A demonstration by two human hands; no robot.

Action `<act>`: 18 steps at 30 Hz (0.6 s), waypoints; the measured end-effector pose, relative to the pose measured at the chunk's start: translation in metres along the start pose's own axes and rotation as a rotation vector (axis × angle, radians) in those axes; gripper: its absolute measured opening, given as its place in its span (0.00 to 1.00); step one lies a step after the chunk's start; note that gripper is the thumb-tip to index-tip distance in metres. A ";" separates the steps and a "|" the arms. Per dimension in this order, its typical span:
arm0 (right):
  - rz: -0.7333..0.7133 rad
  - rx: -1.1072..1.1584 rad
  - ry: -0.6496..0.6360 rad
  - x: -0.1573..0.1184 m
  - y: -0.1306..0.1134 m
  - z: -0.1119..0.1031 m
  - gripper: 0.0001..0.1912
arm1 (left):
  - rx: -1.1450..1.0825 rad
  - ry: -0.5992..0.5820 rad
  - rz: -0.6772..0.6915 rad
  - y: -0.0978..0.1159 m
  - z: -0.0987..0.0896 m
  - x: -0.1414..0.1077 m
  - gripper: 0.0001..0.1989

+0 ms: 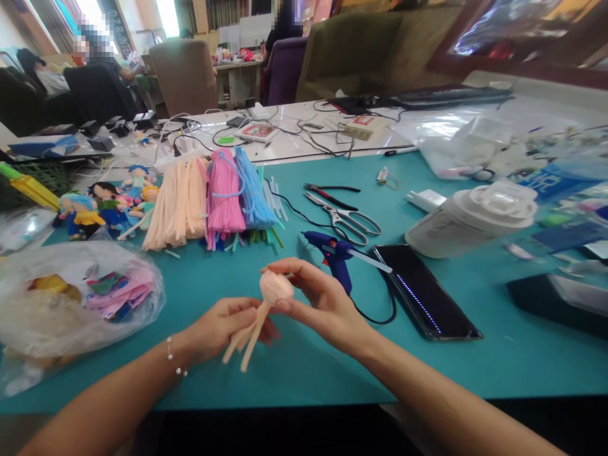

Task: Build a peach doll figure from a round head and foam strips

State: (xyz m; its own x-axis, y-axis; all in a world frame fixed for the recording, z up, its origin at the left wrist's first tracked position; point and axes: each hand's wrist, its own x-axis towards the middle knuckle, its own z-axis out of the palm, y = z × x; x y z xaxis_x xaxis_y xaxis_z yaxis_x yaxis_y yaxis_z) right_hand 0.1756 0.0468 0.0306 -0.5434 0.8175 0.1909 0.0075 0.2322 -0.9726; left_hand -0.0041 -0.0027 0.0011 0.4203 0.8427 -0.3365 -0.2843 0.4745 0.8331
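Observation:
Between my hands is a peach pipe-cleaner figure (pixel 275 288), a rounded ball with several flat stems hanging down from it. My right hand (pixel 320 304) pinches the ball between thumb and fingers. Lower down, my left hand (pixel 232 326) grips the stems, its fingertips partly hidden behind them. Just beyond my right hand lies a blue glue gun (pixel 332 253) with a clear glue stick in its back. Bundles of peach pipe cleaners (pixel 178 202), pink pipe cleaners (pixel 227 193) and blue pipe cleaners (pixel 254 190) stand behind my hands.
Scissors (pixel 349 218) and red-handled pliers (pixel 332 193) lie past the glue gun. At right are a phone (pixel 430 291), a white lidded cup (pixel 470 218) and a dark box (pixel 560 304). Small dolls (pixel 104 206) and a plastic bag of scraps (pixel 80 304) sit at left. People sit farther back.

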 end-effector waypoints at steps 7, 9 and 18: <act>0.129 0.437 -0.169 0.004 0.010 -0.006 0.24 | -0.166 -0.011 -0.115 -0.003 0.000 -0.002 0.19; 0.152 0.447 -0.148 0.006 0.011 -0.006 0.24 | -0.175 0.034 -0.123 -0.002 0.001 -0.003 0.19; 0.344 0.402 -0.030 0.009 0.010 -0.001 0.26 | -0.124 0.108 -0.053 0.002 0.004 -0.002 0.19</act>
State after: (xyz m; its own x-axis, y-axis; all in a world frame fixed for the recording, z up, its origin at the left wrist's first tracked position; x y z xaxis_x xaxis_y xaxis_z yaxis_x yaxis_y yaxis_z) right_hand 0.1717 0.0567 0.0223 -0.5902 0.7938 -0.1467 -0.1290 -0.2722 -0.9536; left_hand -0.0026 -0.0047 0.0050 0.3439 0.8352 -0.4292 -0.3711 0.5408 0.7549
